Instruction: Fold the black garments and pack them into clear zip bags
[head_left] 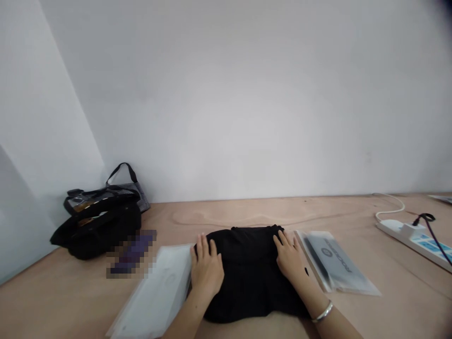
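2 hands (207,272) (291,260) lie spread over side edges of the black cloth (250,278), tabletop (219,214) room behind.

The table (247,213) bears black cloth (247,275), packets (169,280), bags (106,233), power strip (427,245), a seemingly purple item (136,252).

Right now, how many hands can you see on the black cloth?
2: the left hand lies at the left edge of the black cloth, the right hand near its upper right. Neither hand is hidden.
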{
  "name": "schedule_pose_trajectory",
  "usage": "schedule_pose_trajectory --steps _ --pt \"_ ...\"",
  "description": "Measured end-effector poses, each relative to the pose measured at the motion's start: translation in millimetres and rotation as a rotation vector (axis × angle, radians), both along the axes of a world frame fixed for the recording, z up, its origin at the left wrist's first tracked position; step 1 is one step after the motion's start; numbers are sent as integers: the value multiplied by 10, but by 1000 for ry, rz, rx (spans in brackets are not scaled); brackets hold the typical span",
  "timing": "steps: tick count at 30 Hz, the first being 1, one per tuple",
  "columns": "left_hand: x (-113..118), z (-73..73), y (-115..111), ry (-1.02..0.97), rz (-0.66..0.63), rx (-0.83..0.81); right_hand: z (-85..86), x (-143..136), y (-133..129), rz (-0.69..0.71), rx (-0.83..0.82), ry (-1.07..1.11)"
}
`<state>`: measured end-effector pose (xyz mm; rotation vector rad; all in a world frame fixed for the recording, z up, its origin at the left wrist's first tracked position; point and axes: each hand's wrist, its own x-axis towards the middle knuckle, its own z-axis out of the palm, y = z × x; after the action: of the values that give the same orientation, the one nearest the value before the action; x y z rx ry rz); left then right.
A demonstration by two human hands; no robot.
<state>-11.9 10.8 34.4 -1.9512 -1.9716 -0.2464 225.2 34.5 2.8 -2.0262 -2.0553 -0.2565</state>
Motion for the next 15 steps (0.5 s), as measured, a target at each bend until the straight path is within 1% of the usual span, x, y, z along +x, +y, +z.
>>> schedule_pose_trajectory --steps 2,3,5,7,10,12,15 --pt "113 -29 -1 -52 -149 -23 13 -42 -18 136 13 18" --pt "163 -57 2 -87 -193 -57 9 -64 -30 186 -4 33" --pt "230 -138 12 -164 -197 -148 -21 -102 -55 233 -81 50" --pt "248 -227 17 -219 -160 -227 -65 -124 -77 222 -173 56" --pt "230 -302 0 -231 -154 -263 -99 -128 -94 196 -226 65" --pt "224 -282 -10 -219 -155 -268 -73 -118 -83 200 -222 80" --pt "230 -159 62 -206 -173 -237 41 -67 4 199 -196 103"
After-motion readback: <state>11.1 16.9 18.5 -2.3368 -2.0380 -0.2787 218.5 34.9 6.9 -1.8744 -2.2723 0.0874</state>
